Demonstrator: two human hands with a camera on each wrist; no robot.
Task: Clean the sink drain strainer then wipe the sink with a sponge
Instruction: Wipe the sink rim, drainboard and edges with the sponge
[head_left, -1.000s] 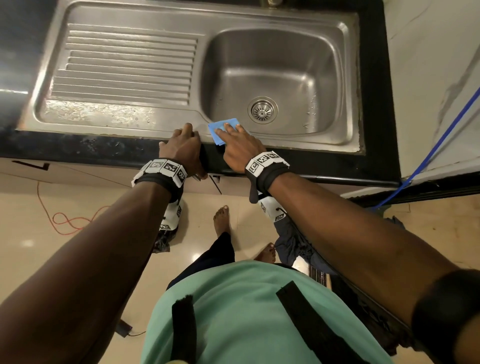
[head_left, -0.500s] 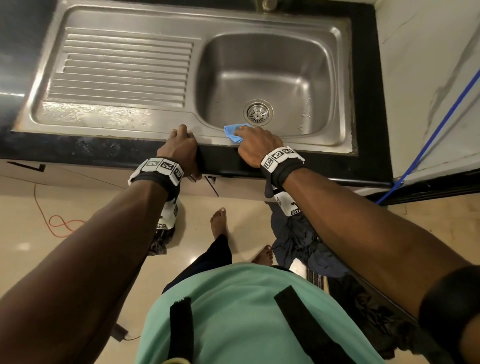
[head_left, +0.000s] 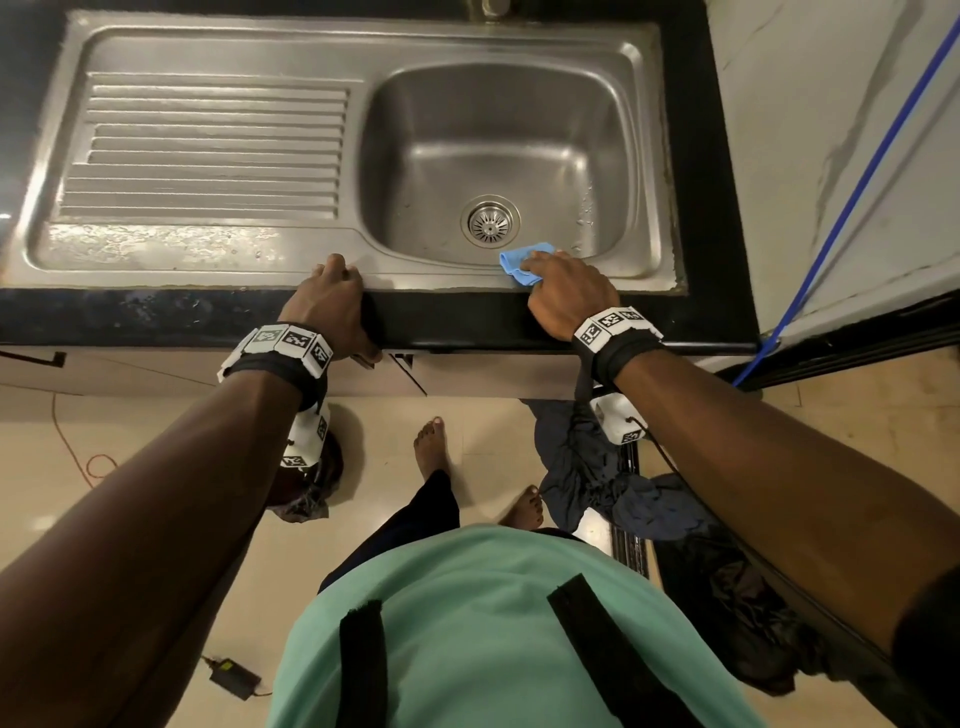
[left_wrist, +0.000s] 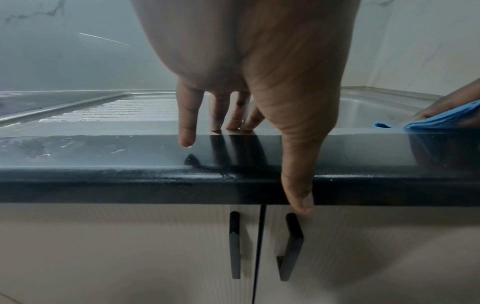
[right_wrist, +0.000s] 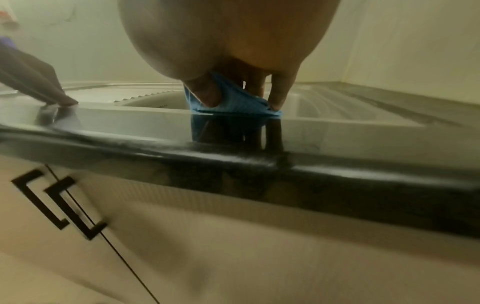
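The steel sink (head_left: 644, 156) has its round drain strainer (head_left: 490, 222) seated in the basin floor. My right hand (head_left: 540, 265) pinches a crumpled blue sponge cloth (head_left: 514, 265) and presses it on the sink's front rim, just right of the strainer. In the right wrist view the thumb and fingers (right_wrist: 278, 96) dig into the sponge cloth (right_wrist: 228, 96). My left hand (head_left: 332, 283) rests on the front rim left of the basin. Its fingers (left_wrist: 235, 117) lie straight on the steel, and the thumb hangs over the black countertop's front edge (left_wrist: 130, 185). It holds nothing.
A ribbed drainboard (head_left: 208, 150) fills the sink's left half. The tap base (head_left: 491, 8) sits behind the basin. A blue cord (head_left: 857, 182) runs along the right wall. Cabinet door handles (left_wrist: 235, 244) lie below the counter. A dark cloth (head_left: 597, 467) lies by my feet.
My right hand has slid the blue sponge cloth rightward along the front rim, from left of the strainer to just right of it. The left hand stays put.
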